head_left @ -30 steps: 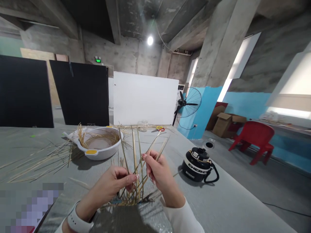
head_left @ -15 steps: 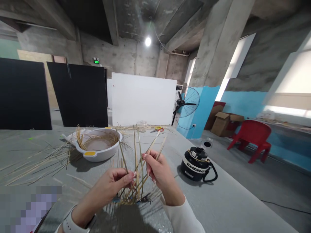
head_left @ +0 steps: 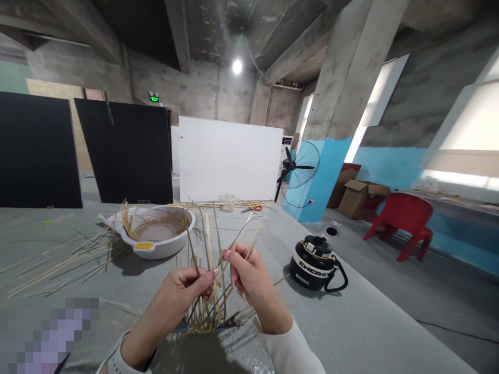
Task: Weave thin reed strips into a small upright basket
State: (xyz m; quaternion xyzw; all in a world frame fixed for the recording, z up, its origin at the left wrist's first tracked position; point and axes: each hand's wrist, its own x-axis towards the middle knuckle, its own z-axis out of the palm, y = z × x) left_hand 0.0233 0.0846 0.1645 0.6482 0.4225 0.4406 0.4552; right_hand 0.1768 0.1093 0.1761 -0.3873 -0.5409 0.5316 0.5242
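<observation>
Thin straw-coloured and greenish strips rise from a partly woven piece on the table in front of me. My left hand pinches some of these strips between thumb and fingers, at the left side of the weave. Just to the right, my right hand is closed on other strips, which stick out above its fingers and cross the upright ones. A dark clip sits at the weave's lower right edge. The fingers hide part of where the strips cross.
A white basin with coiled strips stands at the back left, loose strips beside it. Scissors lie by the white board. A black "ENERGY" bottle stands to the right, near the table's edge.
Both hands have shifted slightly, the upright strips now leaning a little further left. Each hand keeps its pinch on the strips.
</observation>
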